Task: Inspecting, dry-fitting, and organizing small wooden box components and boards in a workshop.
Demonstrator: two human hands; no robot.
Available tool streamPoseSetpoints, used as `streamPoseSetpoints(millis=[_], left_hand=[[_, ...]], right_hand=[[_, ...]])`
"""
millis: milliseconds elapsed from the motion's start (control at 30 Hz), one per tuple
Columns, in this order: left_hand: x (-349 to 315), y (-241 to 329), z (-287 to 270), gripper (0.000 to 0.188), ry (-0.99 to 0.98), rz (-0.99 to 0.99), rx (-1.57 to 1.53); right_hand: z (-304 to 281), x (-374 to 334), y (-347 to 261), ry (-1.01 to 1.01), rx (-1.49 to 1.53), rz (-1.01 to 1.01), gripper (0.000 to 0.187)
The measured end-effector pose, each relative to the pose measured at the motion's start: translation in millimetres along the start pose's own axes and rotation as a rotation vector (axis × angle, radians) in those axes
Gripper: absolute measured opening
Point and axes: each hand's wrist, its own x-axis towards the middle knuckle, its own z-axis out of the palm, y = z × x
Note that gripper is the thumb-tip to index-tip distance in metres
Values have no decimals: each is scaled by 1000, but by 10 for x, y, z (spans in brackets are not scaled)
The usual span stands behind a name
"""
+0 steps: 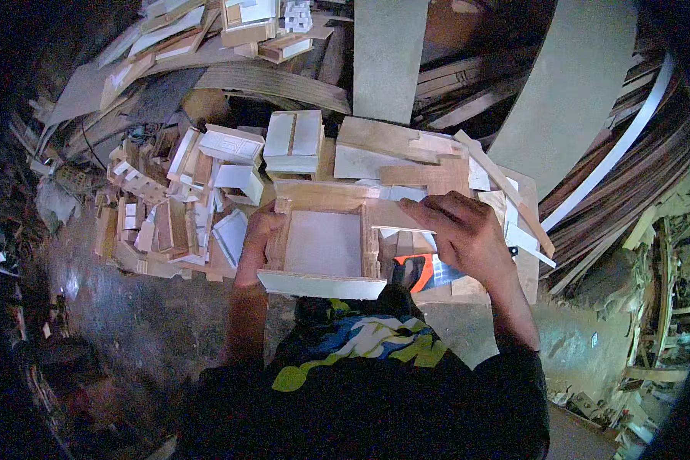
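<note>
the left hand (262,232) grips the open wooden box (326,286) by its left wall; the right hand (461,232) pinches a thin wooden panel (401,217), long axis sideways, just beside the box's right wall, near an orange-handled saw (424,274).

Right fingers (429,208) pinched; left fingers (266,222) seemingly curled.

One wide fisheye, head-worn: I look down and forward over a black shirt with multicoloured print (368,406); bare left hand (262,231), bare right hand (467,234) near; pale-brown wooden worktop (526,282) just beyond.
</note>
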Motion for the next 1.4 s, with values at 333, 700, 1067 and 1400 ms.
streamPoseSetpoints(millis=[333,700,1067,1400], left_hand=[[-199,286,216,48,-61,-25,-329],[-106,200,149,45,-14,5,-238],[159,-112,-62,46,-45,48,58],[1,-2,68,47,-45,53,-270]], right_hand=[[-3,-21,-2,0,2,67,48],[40,-50,50,12,2,27,50],[25,-6,37,25,33,49,49],[7,9,-1,53,40,77,49]])
